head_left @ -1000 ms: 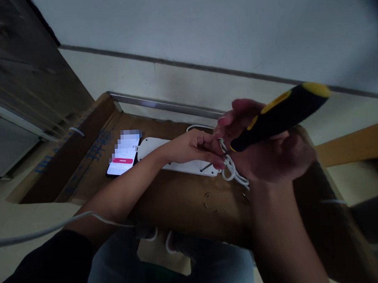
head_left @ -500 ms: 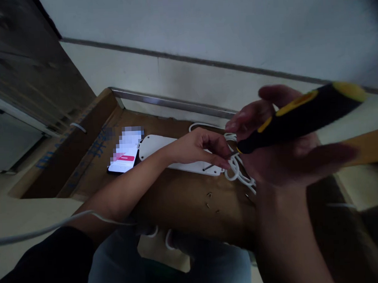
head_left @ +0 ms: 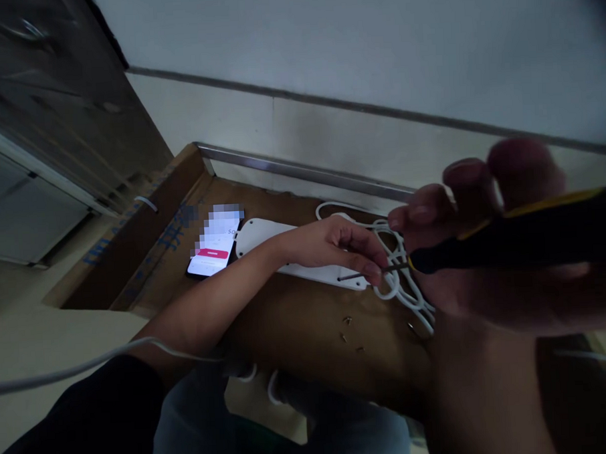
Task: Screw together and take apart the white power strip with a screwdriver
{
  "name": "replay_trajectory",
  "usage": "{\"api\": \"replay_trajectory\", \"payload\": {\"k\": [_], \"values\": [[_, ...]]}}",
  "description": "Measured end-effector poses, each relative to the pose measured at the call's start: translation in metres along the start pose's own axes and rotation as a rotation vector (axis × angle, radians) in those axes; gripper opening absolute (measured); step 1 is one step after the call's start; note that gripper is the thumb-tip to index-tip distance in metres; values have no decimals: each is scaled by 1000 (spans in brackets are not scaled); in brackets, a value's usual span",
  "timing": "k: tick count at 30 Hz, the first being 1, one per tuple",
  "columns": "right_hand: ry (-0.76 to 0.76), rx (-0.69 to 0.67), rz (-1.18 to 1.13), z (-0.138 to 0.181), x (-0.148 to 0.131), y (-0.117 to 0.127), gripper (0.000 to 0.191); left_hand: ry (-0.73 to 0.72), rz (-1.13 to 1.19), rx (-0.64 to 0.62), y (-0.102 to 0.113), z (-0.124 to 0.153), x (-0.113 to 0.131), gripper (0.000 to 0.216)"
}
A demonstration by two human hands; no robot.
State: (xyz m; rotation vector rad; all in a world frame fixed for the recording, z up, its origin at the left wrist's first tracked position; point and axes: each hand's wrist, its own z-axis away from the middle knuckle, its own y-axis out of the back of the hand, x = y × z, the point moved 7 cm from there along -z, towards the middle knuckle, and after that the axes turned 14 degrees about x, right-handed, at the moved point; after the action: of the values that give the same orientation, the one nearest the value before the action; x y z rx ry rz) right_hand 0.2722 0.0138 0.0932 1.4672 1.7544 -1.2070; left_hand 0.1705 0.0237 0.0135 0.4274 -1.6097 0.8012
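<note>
In the head view I read what looks like "50" on the lit phone left of centre; part of its screen is pixelated, and the print on its red button is too small for me. Blue writing on the cardboard at the left is too dim to read. The left arm slants up from the lower left, its wrist bent over the white casing in mid-frame. The right arm rises from the lower right, palm facing my camera. My left hand pinches the screwdriver by its shaft, whose tip meets the casing near its right end. My right hand is released, fingers spread, with the black-and-yellow handle lying across the palm; I cannot tell how firmly they press. Small screws lie on the cardboard below the casing, and looped white cable sits beside its right end.
</note>
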Motion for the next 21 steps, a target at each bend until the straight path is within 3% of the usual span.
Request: {"api": "replay_trajectory", "payload": {"k": [4,8,11,15,17,21], "values": [[-21,-1,8,0,-5,-2,73,28,-12,-16,-3,0,0,24],[-7,3,-10,7,-9,3,76,-37,-58,99,-3,-2,0,31],[41,-41,-108,12,-14,2,67,-51,-52,105,-6,-3,-4,29],[-72,-121,-159,13,-5,-6,43,-51,-72,88,-2,-2,-2,19],[-21,-87,-168,10,-3,-6,36,-51,-125,37,1,-1,1,19],[294,-20,-227,8,-15,-1,37,-181,-500,-48,13,2,2,43]]}}
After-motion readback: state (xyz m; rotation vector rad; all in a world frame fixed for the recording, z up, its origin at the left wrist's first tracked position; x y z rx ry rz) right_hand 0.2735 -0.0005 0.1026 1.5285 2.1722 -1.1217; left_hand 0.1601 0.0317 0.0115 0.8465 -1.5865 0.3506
